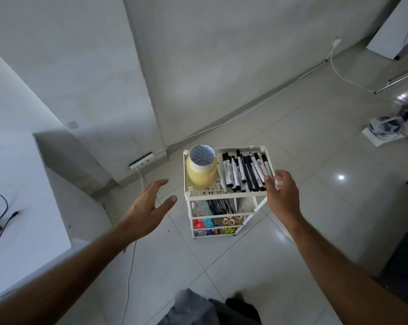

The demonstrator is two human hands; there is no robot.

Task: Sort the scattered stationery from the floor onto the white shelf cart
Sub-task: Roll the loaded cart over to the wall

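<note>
White shelf cart: markers grouped on top.
Right hand: my fingers steady its rim.
Left hand: spread, empty.

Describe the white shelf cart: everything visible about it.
The white shelf cart stands upright on the tiled floor near the wall corner. It looks like plastic, with perforated trays, corner posts and several tiers. The top tier holds a stack of yellowish tape rolls on the left and a row of black and white markers on the right. Lower tiers hold pens, small tape rolls and colourful packets. The right hand is at the top tier's right front corner, fingers by the markers; the left hand hovers open beside it, apart.
</note>
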